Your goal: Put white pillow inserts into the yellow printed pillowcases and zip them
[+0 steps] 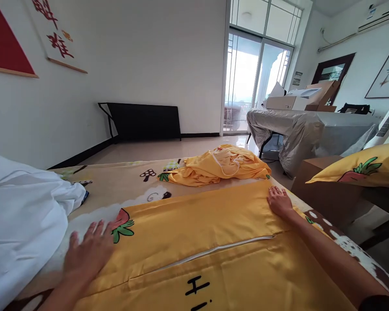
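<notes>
A yellow pillowcase (194, 216) lies spread flat in front of me, with a strawberry print at its left edge and a "Hi" print near me. A whitish zipper-like opening (214, 251) runs across it. My left hand (89, 250) rests with fingers spread on its left edge, beside the strawberry. At the far right corner, my right hand (278, 201) lies flat on the fabric with fingers stretched out. Just beyond the pillowcase sits a crumpled heap of yellow cloth (223, 166).
Under everything is a patterned bedspread (119, 177). White bedding (22, 216) is bunched at the left. A yellow pillow (363, 166) and a cardboard box (324, 190) stand at the right. Farther back are a plastic-covered table (288, 125) with boxes and a black folded panel (145, 122).
</notes>
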Available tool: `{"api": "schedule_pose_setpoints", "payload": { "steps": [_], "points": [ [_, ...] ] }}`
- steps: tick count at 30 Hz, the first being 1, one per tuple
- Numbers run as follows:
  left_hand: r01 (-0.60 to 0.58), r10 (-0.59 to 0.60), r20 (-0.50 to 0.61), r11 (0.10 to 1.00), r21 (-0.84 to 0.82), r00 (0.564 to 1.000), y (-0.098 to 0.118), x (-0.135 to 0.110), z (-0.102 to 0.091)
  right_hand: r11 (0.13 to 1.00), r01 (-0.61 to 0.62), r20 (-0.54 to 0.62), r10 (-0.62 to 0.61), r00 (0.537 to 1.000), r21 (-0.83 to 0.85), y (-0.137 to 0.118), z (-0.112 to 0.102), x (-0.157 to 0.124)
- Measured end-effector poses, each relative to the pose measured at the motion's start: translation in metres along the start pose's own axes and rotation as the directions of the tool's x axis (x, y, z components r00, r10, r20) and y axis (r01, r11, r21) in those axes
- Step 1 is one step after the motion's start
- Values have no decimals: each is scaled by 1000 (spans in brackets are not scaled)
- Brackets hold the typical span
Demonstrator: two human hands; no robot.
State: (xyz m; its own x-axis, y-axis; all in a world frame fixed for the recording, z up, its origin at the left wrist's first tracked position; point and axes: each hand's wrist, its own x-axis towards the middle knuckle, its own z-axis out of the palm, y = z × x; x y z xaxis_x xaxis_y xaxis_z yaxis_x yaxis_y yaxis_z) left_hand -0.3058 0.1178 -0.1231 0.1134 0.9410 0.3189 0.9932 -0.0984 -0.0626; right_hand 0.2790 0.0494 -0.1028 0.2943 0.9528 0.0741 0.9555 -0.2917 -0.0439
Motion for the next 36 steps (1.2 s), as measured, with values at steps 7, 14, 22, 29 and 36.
{"api": "schedule_pose_setpoints", "payload": {
  "steps": [7,14,22,29,36],
  "points": [
    [-328,353,201,933,-148,914,196,-14,-38,891,412,26,-424,905,190,-171,22,-51],
    [-308,357,181,918,-249,917,195,-39,-13,835,467,29,-495,868,292,-155,35,-60],
    [-217,231,223,972,-89,947,65,-50,5,966,242,85,-250,965,91,-35,35,-40],
    [-200,209,207,978,-60,956,24,-70,4,996,85,40,-84,996,-24,29,28,-38],
    [-206,170,277,973,105,946,51,-53,-25,995,101,-40,-100,994,21,-10,15,-41]
  ]
}}
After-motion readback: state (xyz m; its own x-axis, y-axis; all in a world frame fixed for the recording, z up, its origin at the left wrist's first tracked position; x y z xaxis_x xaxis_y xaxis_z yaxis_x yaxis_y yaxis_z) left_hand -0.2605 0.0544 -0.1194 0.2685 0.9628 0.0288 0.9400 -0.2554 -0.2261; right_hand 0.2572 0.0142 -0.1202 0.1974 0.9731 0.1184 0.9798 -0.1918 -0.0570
